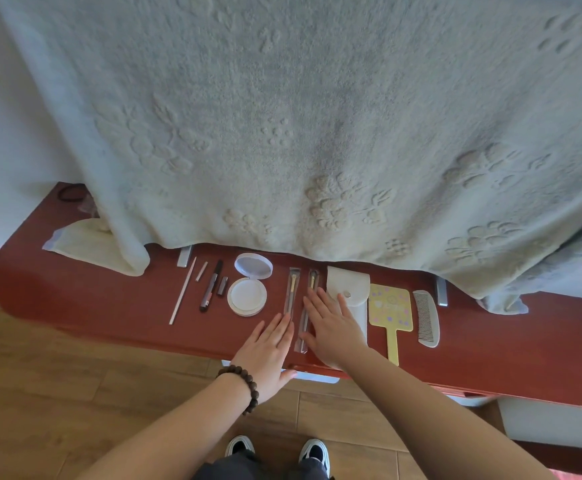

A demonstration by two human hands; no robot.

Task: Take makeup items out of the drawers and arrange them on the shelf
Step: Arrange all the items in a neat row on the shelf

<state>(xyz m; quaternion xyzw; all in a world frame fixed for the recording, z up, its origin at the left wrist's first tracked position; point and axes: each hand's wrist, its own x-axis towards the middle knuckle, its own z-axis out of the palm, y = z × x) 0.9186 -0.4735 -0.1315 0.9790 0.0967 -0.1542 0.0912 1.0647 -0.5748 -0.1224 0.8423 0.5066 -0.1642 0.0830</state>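
Note:
A row of makeup items lies on the red shelf [75, 299]. From the left: a thin white stick [182, 291], a dark pen [210, 286], a small dark tube [223, 285], an open white compact [248, 285], two wrapped brushes [292, 289] [308, 306], a white pouch [349, 285], a yellow hand mirror [390, 310] and a grey comb [426, 318]. My left hand [270, 351] lies flat, fingers straight, at the lower end of the left brush. My right hand [333, 323] lies flat over the pouch, beside the right brush.
A pale embossed blanket [300, 133] hangs over the back of the shelf and covers what is behind. A black hair tie [71, 192] lies at the far left corner. A drawer front [314, 375] shows just under the shelf edge. Wooden floor and my shoes are below.

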